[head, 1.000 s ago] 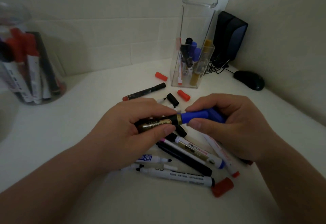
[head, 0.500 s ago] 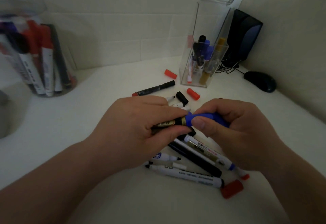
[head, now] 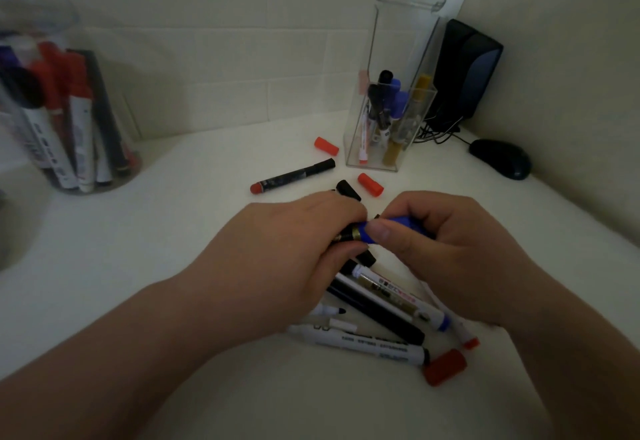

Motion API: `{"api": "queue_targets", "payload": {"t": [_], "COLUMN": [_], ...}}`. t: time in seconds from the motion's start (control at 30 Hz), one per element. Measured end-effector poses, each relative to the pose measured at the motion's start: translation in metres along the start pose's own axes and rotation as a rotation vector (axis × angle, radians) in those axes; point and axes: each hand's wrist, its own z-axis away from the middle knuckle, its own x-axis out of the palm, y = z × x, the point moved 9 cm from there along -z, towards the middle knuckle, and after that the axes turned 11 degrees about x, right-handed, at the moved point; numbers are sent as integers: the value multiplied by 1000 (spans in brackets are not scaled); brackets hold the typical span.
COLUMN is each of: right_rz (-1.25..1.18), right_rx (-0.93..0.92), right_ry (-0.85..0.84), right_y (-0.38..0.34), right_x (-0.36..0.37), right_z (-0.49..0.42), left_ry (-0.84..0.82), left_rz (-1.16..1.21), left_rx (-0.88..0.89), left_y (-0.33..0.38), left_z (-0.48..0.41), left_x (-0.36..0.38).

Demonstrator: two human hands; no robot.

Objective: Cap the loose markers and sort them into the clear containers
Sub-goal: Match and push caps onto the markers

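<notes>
My left hand (head: 294,252) grips the dark barrel of a marker (head: 348,234) with a gold band. My right hand (head: 446,252) pinches the blue cap (head: 401,226) that sits on that marker's end. Most of the barrel is hidden under my left fingers. Below the hands lies a pile of loose markers (head: 377,322), white and black. Three red caps lie loose: one (head: 445,367) by the pile, one (head: 370,184) and one (head: 326,146) near a square clear container (head: 353,148) holding several markers. A round clear jar (head: 114,176) of markers stands at the left.
A black marker with a red end (head: 292,176) and a loose black cap (head: 348,190) lie on the white counter (head: 173,231). A black speaker (head: 465,69) with cables and a black mouse (head: 500,159) sit in the right back corner. Tiled wall behind.
The blue cap has slid further onto the marker, so less of the barrel shows between my hands. The view has tilted slightly; both hands stay over the pile.
</notes>
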Motion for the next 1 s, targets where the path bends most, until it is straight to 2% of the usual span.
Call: {"api": "queue_targets", "payload": {"t": [0.23,0.67,0.73,0.83,0.9,1.0], "right_rz": [-17,-38,-228,-865,-1190,-1371], "right_rx": [-43,-51,64,338,381,350], "right_ry": [-29,-13,-20,-64,-89,-128], "right_y": [1,-1,9,43,52,54], "right_x": [8,2,-5,-12,-12,-5], "right_z": [1,4,-2,-13,-17,-25], "left_ry": [-13,-65,-67,17,92,103], "left_rz": [65,137,128,176,168,156], "left_rx": [19,-68,-127,-301,-373,-436], "left_y": [-1,-8,-17,-48,-63,-74], "left_z": [7,7,7,14,19,24], "left_x": [0,4,0,-13,-22,-20]}}
